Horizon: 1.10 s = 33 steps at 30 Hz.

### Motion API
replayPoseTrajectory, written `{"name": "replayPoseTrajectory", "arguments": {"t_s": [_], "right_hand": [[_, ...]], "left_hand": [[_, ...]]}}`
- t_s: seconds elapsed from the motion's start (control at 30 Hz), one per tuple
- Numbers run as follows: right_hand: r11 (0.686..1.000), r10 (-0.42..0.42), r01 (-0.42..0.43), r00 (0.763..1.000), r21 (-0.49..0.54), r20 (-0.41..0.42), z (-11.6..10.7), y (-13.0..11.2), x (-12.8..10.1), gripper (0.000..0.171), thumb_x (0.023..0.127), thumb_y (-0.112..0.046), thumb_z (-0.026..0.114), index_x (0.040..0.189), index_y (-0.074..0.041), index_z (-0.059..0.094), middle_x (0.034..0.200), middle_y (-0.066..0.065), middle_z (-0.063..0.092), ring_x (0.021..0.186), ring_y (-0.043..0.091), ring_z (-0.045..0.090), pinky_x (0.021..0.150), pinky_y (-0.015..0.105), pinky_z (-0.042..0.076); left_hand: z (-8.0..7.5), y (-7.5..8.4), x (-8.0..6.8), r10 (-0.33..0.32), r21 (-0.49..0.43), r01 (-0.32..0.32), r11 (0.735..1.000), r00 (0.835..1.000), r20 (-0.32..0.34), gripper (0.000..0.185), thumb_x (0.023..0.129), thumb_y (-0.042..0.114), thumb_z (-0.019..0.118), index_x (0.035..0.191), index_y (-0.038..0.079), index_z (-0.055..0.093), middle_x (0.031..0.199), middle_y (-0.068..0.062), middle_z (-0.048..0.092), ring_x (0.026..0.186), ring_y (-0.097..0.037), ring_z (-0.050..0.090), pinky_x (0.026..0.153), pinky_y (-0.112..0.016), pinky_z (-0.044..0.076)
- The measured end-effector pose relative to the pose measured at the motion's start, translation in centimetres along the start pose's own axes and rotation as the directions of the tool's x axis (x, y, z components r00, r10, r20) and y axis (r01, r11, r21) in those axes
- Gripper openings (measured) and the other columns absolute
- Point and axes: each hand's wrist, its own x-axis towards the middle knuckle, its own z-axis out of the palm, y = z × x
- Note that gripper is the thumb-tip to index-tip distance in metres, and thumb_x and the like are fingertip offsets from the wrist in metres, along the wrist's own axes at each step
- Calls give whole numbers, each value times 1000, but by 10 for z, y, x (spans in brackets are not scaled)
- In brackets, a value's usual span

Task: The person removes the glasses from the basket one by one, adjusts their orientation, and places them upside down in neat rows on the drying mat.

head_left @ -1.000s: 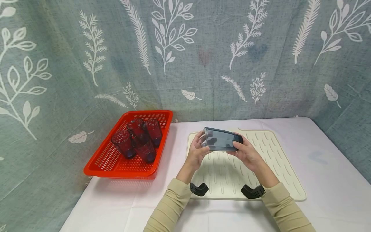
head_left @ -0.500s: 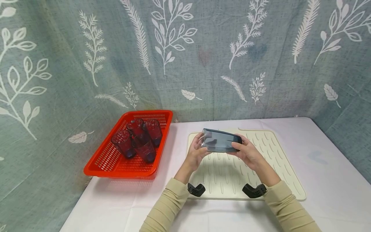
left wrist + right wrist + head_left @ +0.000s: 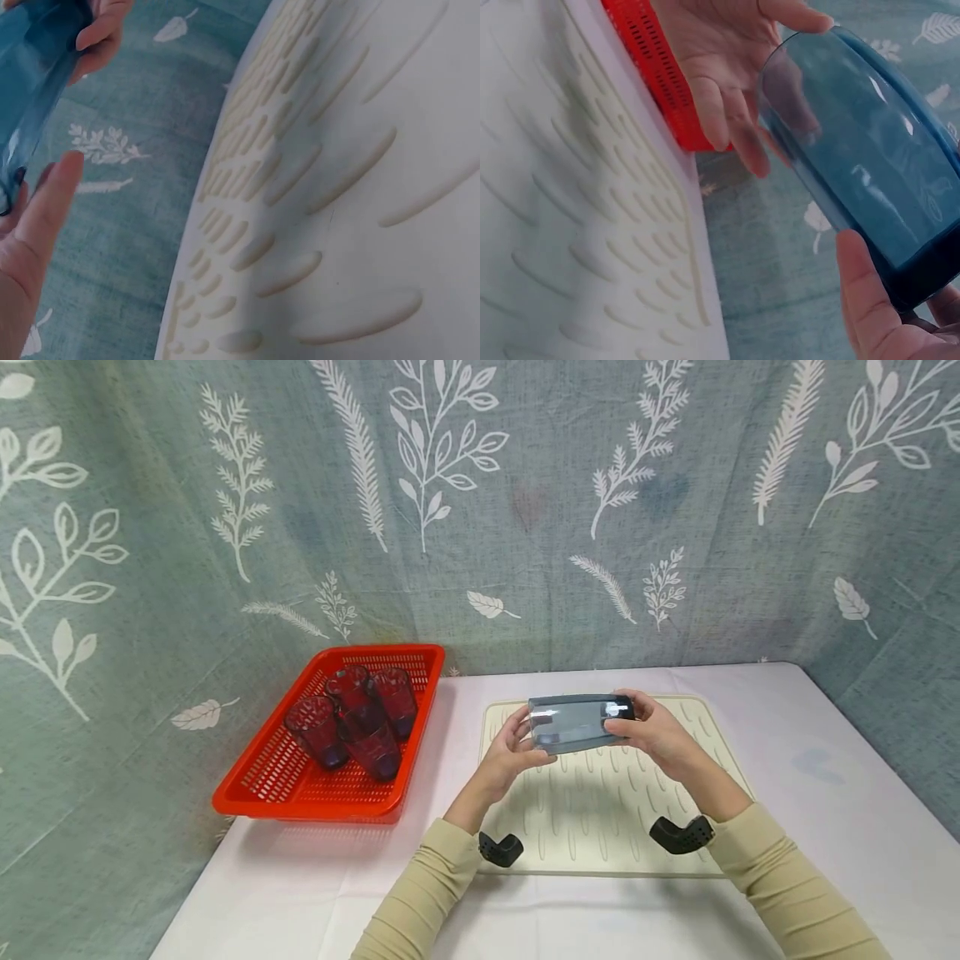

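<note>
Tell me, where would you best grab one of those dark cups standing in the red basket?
Probably around the upper wall of a cup, coming from above. The cups stand upright and close together in the red basket, so their sides are crowded and the tops are free. Both the left hand and the right hand are busy holding the blue glass.

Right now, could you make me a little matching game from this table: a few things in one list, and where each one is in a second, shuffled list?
Things:
1. blue glass
2. red basket
3. dark red cups
4. cream mat

Places:
A. standing inside the basket
B. flat on the white table, under the hands
C. held on its side between the left hand and the right hand
D. at the table's left edge, by the curtain

Pairs: 1-C, 2-D, 3-A, 4-B
</note>
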Motion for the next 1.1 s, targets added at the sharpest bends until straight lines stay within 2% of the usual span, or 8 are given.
{"name": "replayPoseTrajectory", "arguments": {"t_s": [0.2, 0.33, 0.47, 0.6, 0.7, 0.8, 0.97, 1.1], "right_hand": [[990, -2, -3, 999, -140, -37, -7, -8, 0, 69, 84, -19, 64, 139, -1, 26, 120, 15, 41, 95, 11, 49, 83, 30, 47], [983, -8, -1, 999, -186, -47, -12, -10, 1, 69, 85, -20, 64, 139, -1, 27, 119, 15, 42, 93, 11, 49, 82, 32, 46], [975, 5, -19, 998, -221, -62, -20, -14, 2, 70, 85, -21, 64, 140, -2, 25, 125, 19, 40, 96, 13, 50, 83, 36, 46], [961, 21, -40, 997, -273, -75, -29, -20, 4, 74, 85, -24, 64, 142, -3, 23, 132, 23, 36, 107, 25, 47, 85, 38, 45], [951, 27, -51, 996, -305, -81, -35, -26, 5, 75, 85, -25, 64, 143, -3, 21, 134, 25, 33, 114, 34, 43, 86, 41, 44], [940, 31, -60, 996, -337, -89, -40, -32, 5, 75, 85, -26, 63, 143, -2, 21, 133, 26, 34, 110, 34, 46, 85, 42, 46], [913, 33, -76, 993, -400, -113, -48, -37, 5, 75, 85, -29, 64, 142, -2, 23, 125, 24, 39, 90, 22, 55, 78, 38, 51], [888, 52, -111, 989, -446, -141, -54, -40, 5, 78, 83, -33, 66, 142, -4, 24, 128, 25, 37, 92, 26, 54, 78, 38, 50]], "left_hand": [[-5, 9, -4, -29, 145, 29, 989, 1000, 0, 94, 76, 20, 73, 147, 18, 11, 148, -15, 25, 129, -35, 36, 103, -47, 33], [-8, 17, -7, -28, 204, 35, 978, 999, -36, 90, 80, 15, 69, 147, 20, 9, 149, -10, 25, 129, -33, 36, 104, -51, 30], [-11, 22, -10, -56, 270, 88, 959, 990, -126, 87, 81, 12, 66, 147, 17, 10, 148, -12, 27, 130, -36, 35, 102, -53, 31], [-15, 26, -13, -86, 302, 159, 940, 966, -243, 83, 81, 15, 66, 147, 16, 15, 146, -13, 30, 130, -37, 34, 100, -53, 34], [-19, 26, -14, -102, 318, 199, 927, 949, -297, 81, 80, 18, 67, 146, 17, 19, 145, -12, 32, 129, -35, 35, 100, -52, 34], [-22, 25, -15, -106, 346, 217, 913, 944, -311, 81, 80, 18, 68, 146, 15, 20, 144, -13, 34, 128, -37, 34, 102, -54, 31], [-25, 25, -15, -87, 428, 230, 874, 941, -328, 81, 79, 18, 69, 145, 11, 22, 142, -16, 35, 129, -40, 31, 102, -57, 29], [-25, 26, -15, -55, 497, 224, 838, 942, -332, 81, 78, 18, 70, 144, 10, 23, 143, -15, 34, 130, -39, 31, 101, -55, 32]]}}
